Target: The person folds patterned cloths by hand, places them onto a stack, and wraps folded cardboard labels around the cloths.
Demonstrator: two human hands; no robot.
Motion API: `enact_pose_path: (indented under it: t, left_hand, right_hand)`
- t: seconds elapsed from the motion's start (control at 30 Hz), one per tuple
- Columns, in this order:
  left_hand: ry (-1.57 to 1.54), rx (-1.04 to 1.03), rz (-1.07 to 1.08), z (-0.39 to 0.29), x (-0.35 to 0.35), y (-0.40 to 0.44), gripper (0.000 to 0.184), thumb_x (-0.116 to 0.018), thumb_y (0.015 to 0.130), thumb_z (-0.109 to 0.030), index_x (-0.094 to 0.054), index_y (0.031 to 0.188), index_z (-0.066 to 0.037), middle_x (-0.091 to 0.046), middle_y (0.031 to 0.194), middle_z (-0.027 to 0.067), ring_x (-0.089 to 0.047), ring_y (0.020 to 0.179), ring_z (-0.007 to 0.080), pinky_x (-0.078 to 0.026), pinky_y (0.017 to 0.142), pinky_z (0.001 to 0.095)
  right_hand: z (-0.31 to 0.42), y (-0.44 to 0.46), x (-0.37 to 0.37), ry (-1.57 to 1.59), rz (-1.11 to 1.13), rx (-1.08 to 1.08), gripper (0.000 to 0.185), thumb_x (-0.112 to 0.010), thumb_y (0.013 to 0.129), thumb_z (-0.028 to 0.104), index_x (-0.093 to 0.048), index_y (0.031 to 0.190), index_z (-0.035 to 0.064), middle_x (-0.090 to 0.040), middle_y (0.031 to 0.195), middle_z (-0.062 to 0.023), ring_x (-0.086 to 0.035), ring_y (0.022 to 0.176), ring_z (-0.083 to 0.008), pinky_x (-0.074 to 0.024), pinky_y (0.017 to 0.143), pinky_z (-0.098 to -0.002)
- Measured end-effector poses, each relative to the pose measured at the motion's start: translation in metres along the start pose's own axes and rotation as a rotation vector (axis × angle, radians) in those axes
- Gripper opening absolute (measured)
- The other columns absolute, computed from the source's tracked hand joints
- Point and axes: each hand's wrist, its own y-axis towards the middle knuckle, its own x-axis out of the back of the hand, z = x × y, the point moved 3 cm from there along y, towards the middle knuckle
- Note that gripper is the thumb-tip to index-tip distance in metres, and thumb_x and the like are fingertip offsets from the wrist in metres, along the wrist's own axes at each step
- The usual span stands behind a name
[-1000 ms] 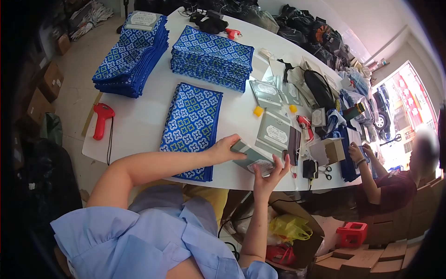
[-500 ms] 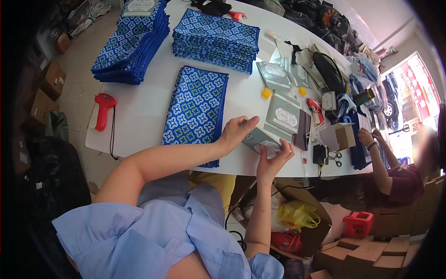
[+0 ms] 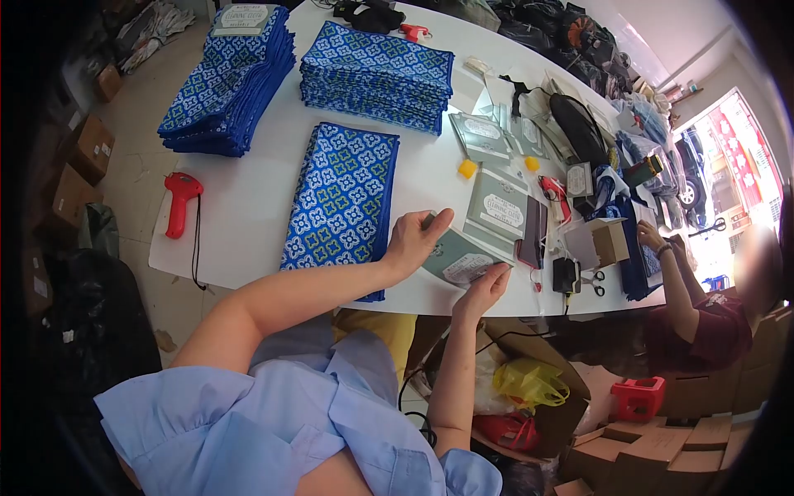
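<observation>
A grey-green printed card sleeve (image 3: 455,261) is held up between my two hands above the table's front edge. My left hand (image 3: 413,241) grips its left end, thumb on top. The lower right corner is pinched in the fingers of my right hand (image 3: 485,292). Just left of my left hand lies a folded blue patterned cloth (image 3: 341,194), partly covered by my forearm. Beyond the held card rests a stack of similar printed cards (image 3: 499,207).
Stacks of blue cloths (image 3: 376,78) stand behind, one stack (image 3: 227,91) at far left. A red glue gun (image 3: 179,207) lies left. More cards (image 3: 481,136), yellow blocks (image 3: 467,169) and scissors (image 3: 597,283) lie right. A co-worker's hands (image 3: 653,237) handle cloth at the far right.
My right hand's fingers have closed from a spread pose onto the card's right corner. The card now shows more of its printed face. The whole view has shifted slightly.
</observation>
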Motion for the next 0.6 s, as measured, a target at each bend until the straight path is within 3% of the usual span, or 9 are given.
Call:
enact_pose_path:
  t: [0.03,0.1,0.23,0.3,0.33,0.43,0.47,0.57,0.6]
  left_hand:
    - [0.035,-0.032,-0.006,-0.007,0.002,-0.002,0.048,-0.046,0.086,-0.041,-0.043,0.058,-0.002,-0.036,0.049,-0.0030,-0.030,0.053,0.0040,-0.026,0.046,0.0247]
    - [0.017,-0.081,-0.011,-0.013,0.004,-0.005,0.051,-0.044,0.086,-0.042,-0.043,0.057,-0.001,-0.036,0.047,0.0009,-0.031,0.049,0.0067,-0.028,0.045,0.0272]
    - [0.015,-0.296,0.069,-0.024,0.004,-0.011,0.057,-0.033,0.089,-0.044,-0.040,0.055,0.002,-0.034,0.043,0.0054,-0.033,0.044,0.0116,-0.030,0.043,0.0304]
    - [-0.019,-0.291,0.125,-0.031,0.002,-0.015,0.060,-0.028,0.089,-0.045,-0.041,0.055,0.002,-0.034,0.043,0.0062,-0.035,0.043,0.0134,-0.031,0.044,0.0315]
    - [-0.053,-0.286,0.175,-0.035,0.000,-0.016,0.063,-0.023,0.090,-0.047,-0.041,0.054,0.001,-0.034,0.043,0.0070,-0.036,0.042,0.0152,-0.032,0.045,0.0327]
    - [-0.059,-0.193,0.263,-0.038,-0.006,-0.015,0.066,-0.016,0.090,-0.050,-0.043,0.055,0.000,-0.036,0.044,0.0087,-0.039,0.043,0.0201,-0.033,0.048,0.0347]
    - [-0.031,-0.273,0.247,-0.039,-0.015,-0.018,0.067,-0.013,0.090,-0.049,-0.045,0.054,-0.002,-0.037,0.045,0.0100,-0.042,0.046,0.0236,-0.035,0.050,0.0350]
    - [-0.092,-0.269,0.172,-0.046,-0.012,-0.023,0.060,-0.018,0.092,-0.044,-0.045,0.059,-0.002,-0.039,0.047,0.0107,-0.042,0.047,0.0263,-0.036,0.051,0.0353]
    - [-0.105,-0.220,0.143,-0.046,-0.013,-0.024,0.053,-0.021,0.092,-0.041,-0.046,0.064,-0.002,-0.044,0.056,0.0118,-0.045,0.055,0.0254,-0.037,0.056,0.0346]
  right_hand:
    - [0.007,0.000,-0.007,0.002,0.000,0.001,0.042,-0.034,0.091,0.040,-0.048,0.103,0.0015,-0.052,0.098,-0.0049,-0.047,0.087,-0.0123,-0.0368,0.078,-0.0249]
    - [0.020,-0.003,-0.012,0.209,-0.201,-0.087,0.050,-0.024,0.091,0.047,-0.048,0.085,0.0030,-0.049,0.079,-0.0021,-0.045,0.074,-0.0099,-0.0374,0.069,-0.0243]
    - [0.037,0.005,-0.010,0.241,-0.162,-0.094,0.057,-0.018,0.089,0.054,-0.042,0.066,0.0072,-0.041,0.061,-0.0010,-0.040,0.059,-0.0103,-0.0332,0.055,-0.0226]
    - [0.049,0.005,-0.018,0.335,-0.061,-0.197,0.054,-0.020,0.089,0.051,-0.034,0.058,0.0099,-0.030,0.051,0.0004,-0.031,0.050,-0.0105,-0.0249,0.047,-0.0214]
    - [0.049,0.006,-0.019,0.334,-0.061,-0.197,0.054,-0.020,0.089,0.051,-0.034,0.058,0.0099,-0.030,0.051,0.0004,-0.031,0.050,-0.0105,-0.0249,0.047,-0.0214]
    - [0.049,0.004,-0.034,0.318,0.263,-0.104,0.052,-0.022,0.090,0.046,-0.034,0.056,0.0080,-0.031,0.050,-0.0004,-0.027,0.046,-0.0097,-0.0224,0.044,-0.0222]
    - [0.045,-0.002,-0.044,0.237,0.296,-0.071,0.052,-0.022,0.090,0.045,-0.035,0.056,0.0077,-0.031,0.050,-0.0005,-0.028,0.048,-0.0097,-0.0234,0.045,-0.0224]
    - [0.044,-0.007,-0.055,0.420,0.264,-0.207,0.049,-0.025,0.091,0.042,-0.034,0.057,0.0077,-0.033,0.052,-0.0011,-0.031,0.051,-0.0101,-0.0262,0.049,-0.0218]
    - [0.042,-0.008,-0.058,0.458,0.247,-0.208,0.047,-0.027,0.091,0.042,-0.035,0.058,0.0080,-0.034,0.053,-0.0010,-0.032,0.052,-0.0100,-0.0267,0.050,-0.0211]
